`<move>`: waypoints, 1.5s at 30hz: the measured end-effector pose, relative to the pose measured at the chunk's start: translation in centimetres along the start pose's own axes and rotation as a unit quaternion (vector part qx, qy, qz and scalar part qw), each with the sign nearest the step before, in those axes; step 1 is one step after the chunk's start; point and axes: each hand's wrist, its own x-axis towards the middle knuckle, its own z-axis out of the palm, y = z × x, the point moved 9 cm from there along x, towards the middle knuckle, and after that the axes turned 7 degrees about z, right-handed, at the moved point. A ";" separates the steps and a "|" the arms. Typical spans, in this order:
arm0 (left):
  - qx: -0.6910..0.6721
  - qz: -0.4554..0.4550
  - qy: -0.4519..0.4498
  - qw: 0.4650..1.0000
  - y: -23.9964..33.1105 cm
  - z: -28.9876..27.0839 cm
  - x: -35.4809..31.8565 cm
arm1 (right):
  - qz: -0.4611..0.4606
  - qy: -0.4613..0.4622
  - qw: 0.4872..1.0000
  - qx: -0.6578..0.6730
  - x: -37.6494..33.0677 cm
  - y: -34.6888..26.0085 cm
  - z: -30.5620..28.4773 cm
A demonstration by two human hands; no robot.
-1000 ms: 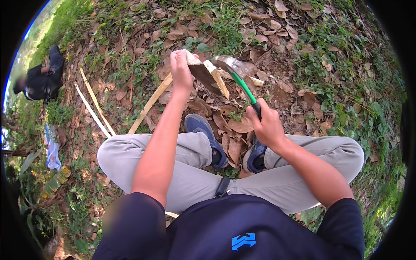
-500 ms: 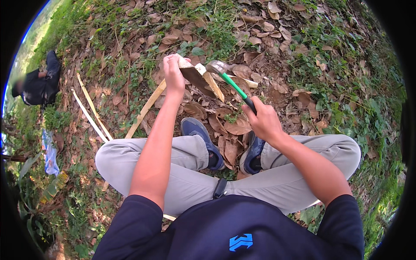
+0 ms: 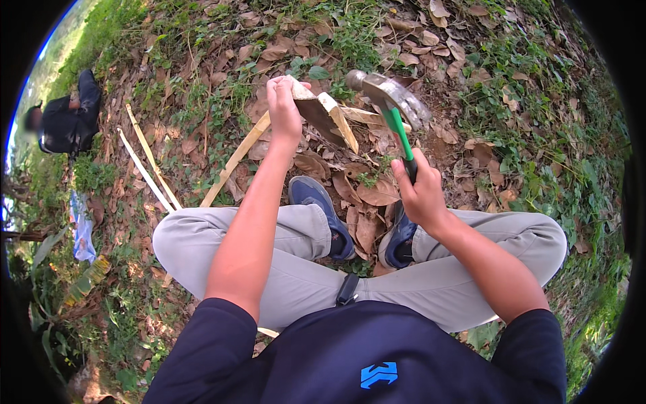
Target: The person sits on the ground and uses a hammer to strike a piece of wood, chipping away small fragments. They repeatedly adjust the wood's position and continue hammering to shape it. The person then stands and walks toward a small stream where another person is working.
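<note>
My left hand (image 3: 284,111) is closed on the upper end of a flat, dark brown piece (image 3: 321,120) with a pale edge; cannot tell whether it is wood or rusty metal. Along its right side stands a short, pale wooden piece (image 3: 340,122), tilted. My right hand (image 3: 422,190) grips the dark lower handle of a claw hammer (image 3: 398,128) with a green shaft. The hammer's metal head is raised to the right of the wooden piece, apart from it, and slightly blurred.
A pale wooden strip (image 3: 235,158) slants beside my left forearm; two thinner strips (image 3: 151,161) lie farther left. Another stick end (image 3: 370,116) shows behind the wooden piece. Dry leaves and weeds cover the ground. A person in dark clothing (image 3: 67,124) is at far left, near a bluish plastic bag (image 3: 82,229).
The hammer has lifted off the top of the wooden piece and swung to the right, its head turning. My left hand keeps its hold on the brown piece.
</note>
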 end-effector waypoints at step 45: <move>-0.077 -0.005 -0.057 0.995 0.4 -0.1 -0.1 | 0.079 0.007 0.982 -0.170 2.7 1.1 -2.5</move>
